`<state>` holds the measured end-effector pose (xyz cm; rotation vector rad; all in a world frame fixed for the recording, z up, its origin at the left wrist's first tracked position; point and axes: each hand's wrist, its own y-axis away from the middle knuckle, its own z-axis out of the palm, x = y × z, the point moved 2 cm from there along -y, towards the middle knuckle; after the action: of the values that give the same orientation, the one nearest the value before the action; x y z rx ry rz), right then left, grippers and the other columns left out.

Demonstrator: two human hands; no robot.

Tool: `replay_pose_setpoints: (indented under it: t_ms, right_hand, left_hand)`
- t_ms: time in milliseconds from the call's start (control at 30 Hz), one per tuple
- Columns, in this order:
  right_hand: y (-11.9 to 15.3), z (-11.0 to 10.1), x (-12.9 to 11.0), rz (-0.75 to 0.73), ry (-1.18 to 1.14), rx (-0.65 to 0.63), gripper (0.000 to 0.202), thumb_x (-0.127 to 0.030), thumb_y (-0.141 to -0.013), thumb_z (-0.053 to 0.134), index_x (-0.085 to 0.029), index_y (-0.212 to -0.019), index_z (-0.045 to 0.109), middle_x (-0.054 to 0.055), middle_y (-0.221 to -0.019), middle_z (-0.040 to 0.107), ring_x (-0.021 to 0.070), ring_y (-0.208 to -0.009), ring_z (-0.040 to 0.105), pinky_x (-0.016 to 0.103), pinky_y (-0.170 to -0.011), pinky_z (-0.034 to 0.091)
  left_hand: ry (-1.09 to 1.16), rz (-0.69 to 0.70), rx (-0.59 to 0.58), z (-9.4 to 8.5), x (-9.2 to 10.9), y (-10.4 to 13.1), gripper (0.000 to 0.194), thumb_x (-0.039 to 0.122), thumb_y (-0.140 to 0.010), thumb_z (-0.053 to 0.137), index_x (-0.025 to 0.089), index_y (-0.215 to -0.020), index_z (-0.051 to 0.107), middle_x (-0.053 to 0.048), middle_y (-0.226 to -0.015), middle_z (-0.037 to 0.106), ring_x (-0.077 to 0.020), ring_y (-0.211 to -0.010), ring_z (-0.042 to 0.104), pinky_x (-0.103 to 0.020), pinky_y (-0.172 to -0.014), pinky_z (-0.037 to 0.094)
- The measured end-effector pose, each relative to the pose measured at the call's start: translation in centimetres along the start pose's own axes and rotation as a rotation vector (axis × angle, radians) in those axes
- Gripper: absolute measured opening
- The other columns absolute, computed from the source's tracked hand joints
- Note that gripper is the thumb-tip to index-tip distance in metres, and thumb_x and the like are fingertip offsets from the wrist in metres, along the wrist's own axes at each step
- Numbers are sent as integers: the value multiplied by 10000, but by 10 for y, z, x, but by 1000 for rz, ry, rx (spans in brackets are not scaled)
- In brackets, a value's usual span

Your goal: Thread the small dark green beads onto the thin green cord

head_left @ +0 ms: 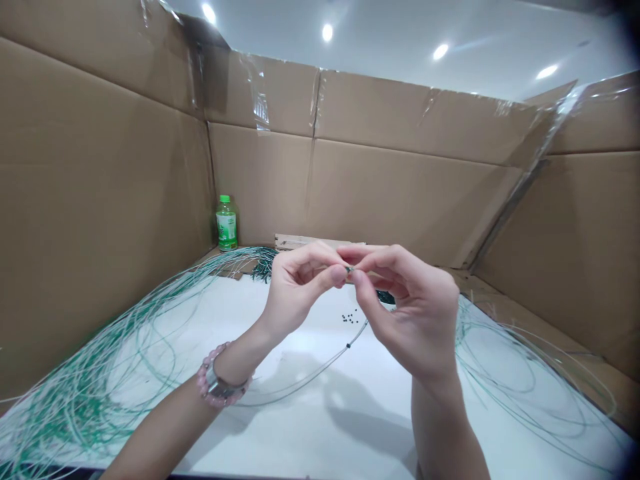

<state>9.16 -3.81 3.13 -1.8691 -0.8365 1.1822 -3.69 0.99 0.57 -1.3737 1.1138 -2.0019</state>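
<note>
My left hand (305,283) and my right hand (413,303) meet above the middle of the white table. Thumb and forefinger of each are closed in a pinch on a tiny green wire end (349,269), mostly covered by the fingertips. Below my right hand, a thin pale cable (320,371) curves down to the left and passes behind my left wrist. A small black ring (349,345) sits on that cable. Several tiny black beads (349,317) lie loose on the table under my hands. A pink bead bracelet and a silver band circle my left wrist.
A large tangle of green and white wires (75,407) covers the table's left side. More loose wires (530,400) loop on the right. Cardboard walls (400,187) enclose the table (280,440). A green-capped bottle (227,227) stands in the back left corner, near a wooden strip (320,241).
</note>
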Motion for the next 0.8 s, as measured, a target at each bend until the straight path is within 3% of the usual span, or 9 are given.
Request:
replay_pose_setpoints:
  t_ms: [500, 800]
  right_hand:
    - [0, -2, -2, -17, -4, -18, 152, -53, -763, 622, -194, -797, 574, -7, -952, 711, 118, -906, 675, 198, -705, 605]
    - [2, -4, -1, -72, 12, -3, 141, -44, -755, 619, -175, -783, 576, 4, -930, 712, 128, -905, 680, 196, -700, 608]
  left_hand:
    - [41, 7, -23, 2, 3, 1, 98, 274, -796, 692, 203, -728, 685, 13, -656, 622, -63, -617, 578, -175, -576, 508]
    - [126, 27, -52, 2, 5, -1, 44, 169, -790, 689, 167, -750, 708, 6, -687, 644, -46, -642, 608, -123, -581, 517]
